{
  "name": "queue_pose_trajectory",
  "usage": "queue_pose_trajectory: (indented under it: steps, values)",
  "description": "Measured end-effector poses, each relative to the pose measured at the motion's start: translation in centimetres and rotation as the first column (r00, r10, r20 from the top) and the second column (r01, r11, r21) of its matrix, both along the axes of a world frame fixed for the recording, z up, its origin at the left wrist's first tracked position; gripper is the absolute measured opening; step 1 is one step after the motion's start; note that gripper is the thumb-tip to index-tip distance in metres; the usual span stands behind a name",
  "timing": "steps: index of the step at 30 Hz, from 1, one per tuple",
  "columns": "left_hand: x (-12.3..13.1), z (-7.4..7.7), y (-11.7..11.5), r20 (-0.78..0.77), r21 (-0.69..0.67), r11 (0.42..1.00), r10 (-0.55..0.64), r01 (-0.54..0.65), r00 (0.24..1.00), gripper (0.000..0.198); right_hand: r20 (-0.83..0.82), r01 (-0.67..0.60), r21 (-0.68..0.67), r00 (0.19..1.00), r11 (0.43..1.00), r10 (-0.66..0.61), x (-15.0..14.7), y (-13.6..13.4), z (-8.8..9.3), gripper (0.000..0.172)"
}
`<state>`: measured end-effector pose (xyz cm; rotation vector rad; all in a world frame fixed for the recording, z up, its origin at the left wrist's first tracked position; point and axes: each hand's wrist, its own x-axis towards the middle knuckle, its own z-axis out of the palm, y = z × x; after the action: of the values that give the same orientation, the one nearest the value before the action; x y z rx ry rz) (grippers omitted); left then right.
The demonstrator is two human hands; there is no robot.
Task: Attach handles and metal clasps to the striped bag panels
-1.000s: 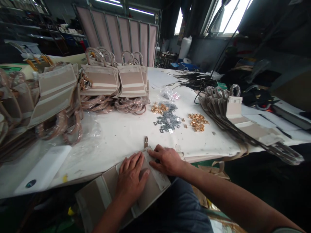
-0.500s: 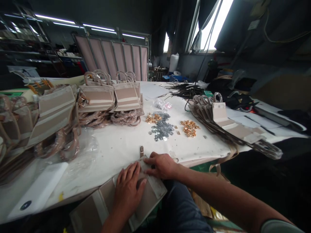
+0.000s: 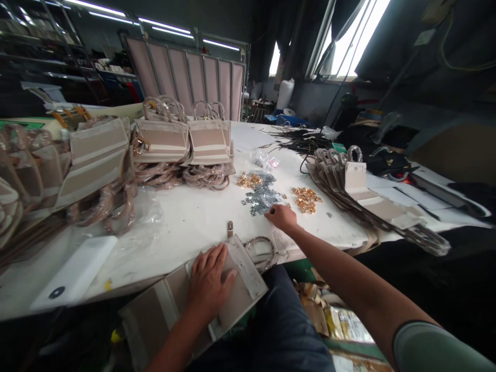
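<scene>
Left hand (image 3: 209, 279) splays on likely stiff handbag panel (image 3: 243, 271), best edge-held; right hand (image 3: 283, 218) curls by metal plates (image 3: 261, 195), grip unclear.

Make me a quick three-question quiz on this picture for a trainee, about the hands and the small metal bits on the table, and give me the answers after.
1. True or false: the left hand lies on the panel, fingers extended.

2. Which of these is the right hand nearest to?
A) black straps
B) grey plates
C) stacked bags

3. How many gold heaps flank the grey plates?

Key: 1. True. 2. B. 3. Two, one to the left and one to the right.
</scene>
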<state>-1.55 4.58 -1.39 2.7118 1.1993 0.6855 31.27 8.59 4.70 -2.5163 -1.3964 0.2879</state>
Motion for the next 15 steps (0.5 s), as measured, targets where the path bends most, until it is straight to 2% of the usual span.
queue_pose_trajectory:
  steps: [3, 5, 9, 11, 13, 15]
  values:
    - [0.1, 0.4, -0.4, 0.003, -0.038, 0.999, 0.01, -0.01, 1.0, 0.061, -0.024, 0.017, 0.01, 1.0, 1.0, -0.016, -0.2, 0.5, 0.0, 0.027]
    - [0.1, 0.5, -0.5, -0.008, -0.056, 0.998, 0.013, -0.013, 1.0, 0.061, -0.061, 0.005, 0.021, 0.998, 1.0, -0.004, -0.2, 0.3, 0.7, 0.025]
    - [0.1, 0.6, -0.7, -0.028, -0.064, 0.998, 0.02, -0.021, 0.999, 0.063, -0.154, -0.12, 0.086, 0.979, 0.989, 0.133, -1.6, -2.1, 3.0, 0.024]
    - [0.1, 0.5, -0.8, -0.031, -0.058, 0.998, 0.021, -0.022, 0.999, 0.063, -0.268, -0.23, 0.131, 0.928, 0.964, 0.258, -3.5, -4.4, 3.8, 0.024]
    - [0.1, 0.5, -0.9, -0.032, -0.054, 0.998, 0.02, -0.022, 0.999, 0.063, -0.443, -0.309, 0.17, 0.824, 0.936, 0.353, -6.1, -6.9, 3.7, 0.023]
    - [0.2, 0.6, -1.0, -0.031, -0.055, 0.998, 0.022, -0.024, 0.999, 0.063, -0.586, -0.315, 0.174, 0.728, 0.933, 0.355, -8.6, -8.9, 2.9, 0.022]
